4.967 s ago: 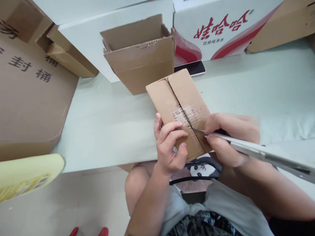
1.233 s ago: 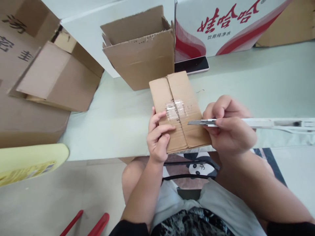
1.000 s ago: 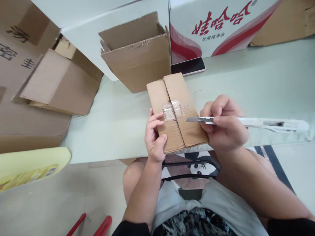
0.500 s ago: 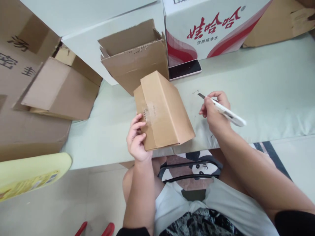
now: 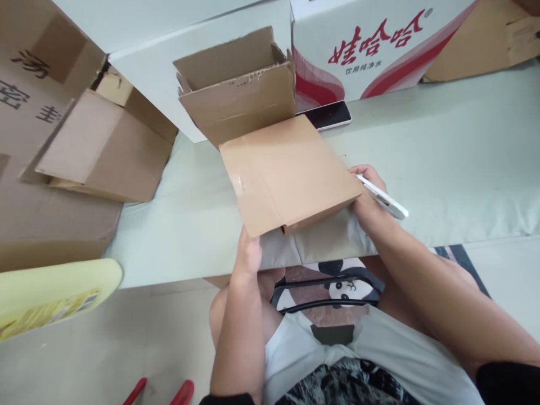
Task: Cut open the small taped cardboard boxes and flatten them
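Note:
A small brown cardboard box (image 5: 287,174) is tipped so that one broad plain face looks up at me, above the pale green table (image 5: 442,163). My left hand (image 5: 248,253) grips its near lower corner from beneath, with the fingers hidden behind the cardboard. My right hand (image 5: 369,194) sits against the box's right edge and is closed round a white utility knife (image 5: 386,198), whose handle points right and toward me. The blade end is hidden behind the box.
An open, empty brown carton (image 5: 236,93) stands just behind the box. A phone (image 5: 329,115) lies flat beside it, in front of a white carton with red lettering (image 5: 371,50). Large brown cartons (image 5: 63,146) fill the left. A yellow object (image 5: 50,295) lies at lower left.
The box has been turned from its taped seam face to a plain broad face. My right hand drew the knife off the seam and now rests at the box's right edge.

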`<control>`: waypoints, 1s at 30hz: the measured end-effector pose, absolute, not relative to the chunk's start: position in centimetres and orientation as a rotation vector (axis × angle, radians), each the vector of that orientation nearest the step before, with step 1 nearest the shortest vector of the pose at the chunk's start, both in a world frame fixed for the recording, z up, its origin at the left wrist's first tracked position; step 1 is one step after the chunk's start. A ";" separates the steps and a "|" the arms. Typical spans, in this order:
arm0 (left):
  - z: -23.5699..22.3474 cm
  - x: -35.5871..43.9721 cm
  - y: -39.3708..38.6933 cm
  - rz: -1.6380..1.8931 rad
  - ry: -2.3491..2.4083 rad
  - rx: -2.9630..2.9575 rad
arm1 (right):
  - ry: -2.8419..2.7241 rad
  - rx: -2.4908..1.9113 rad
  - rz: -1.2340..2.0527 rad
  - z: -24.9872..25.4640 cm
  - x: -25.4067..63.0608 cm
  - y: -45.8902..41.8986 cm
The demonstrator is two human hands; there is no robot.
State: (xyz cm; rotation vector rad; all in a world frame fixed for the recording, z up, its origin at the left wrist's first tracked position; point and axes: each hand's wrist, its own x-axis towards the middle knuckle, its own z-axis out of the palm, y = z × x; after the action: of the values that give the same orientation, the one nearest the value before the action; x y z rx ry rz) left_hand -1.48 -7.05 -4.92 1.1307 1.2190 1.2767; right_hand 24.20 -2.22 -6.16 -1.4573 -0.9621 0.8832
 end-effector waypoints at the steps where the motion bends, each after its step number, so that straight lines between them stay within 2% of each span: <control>1: -5.1 -1.4 -7.1 1.301 1.193 1.147 | -0.941 -1.438 0.878 -6.1 24.0 -2.2; 5: -5.4 -1.0 -7.4 1.412 1.133 1.342 | -0.909 -1.363 0.890 -5.6 23.3 -2.5; 17: -5.3 0.0 -7.9 1.361 1.443 1.448 | -0.947 -1.097 0.979 -5.2 23.3 -2.9; 25: -4.4 0.8 -7.5 1.462 1.527 1.452 | -1.088 -1.228 0.800 -5.9 23.5 -2.6; 30: -4.2 0.5 -7.7 1.372 1.610 1.478 | -1.141 -1.258 0.770 -5.8 23.6 -3.0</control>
State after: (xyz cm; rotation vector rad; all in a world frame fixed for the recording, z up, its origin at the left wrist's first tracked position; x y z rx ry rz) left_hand 0.49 -7.74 -4.23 1.4778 1.6102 1.3724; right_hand 23.64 -2.98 -5.84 -1.2583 -1.1413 0.7701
